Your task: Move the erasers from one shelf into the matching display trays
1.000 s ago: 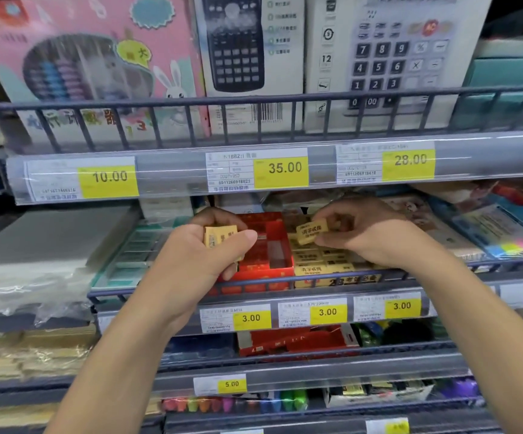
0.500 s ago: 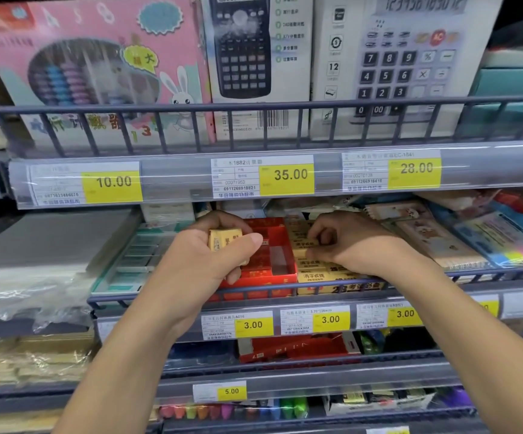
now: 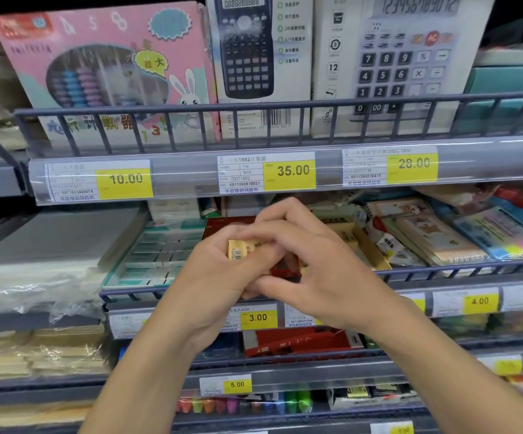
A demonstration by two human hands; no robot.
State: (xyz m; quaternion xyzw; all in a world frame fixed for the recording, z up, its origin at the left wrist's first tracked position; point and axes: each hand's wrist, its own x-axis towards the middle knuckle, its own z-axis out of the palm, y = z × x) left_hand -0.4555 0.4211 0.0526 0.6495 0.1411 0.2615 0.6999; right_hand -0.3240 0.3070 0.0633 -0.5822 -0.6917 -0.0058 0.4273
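A small yellow eraser (image 3: 243,249) is being pinched between the curled fingers (image 3: 222,242) of the left hand (image 3: 213,277), while the fingers (image 3: 272,234) of the right hand (image 3: 319,277) are being curled over it from above, though it cannot be told whether they are gripping it. Both hands are being held together in front of the red display tray (image 3: 222,225) on the middle shelf (image 3: 441,272). A yellow tray (image 3: 369,245) of matching erasers is being partly hidden just right of the hands, and yellow price tags (image 3: 258,317) are being displayed along the rail below.
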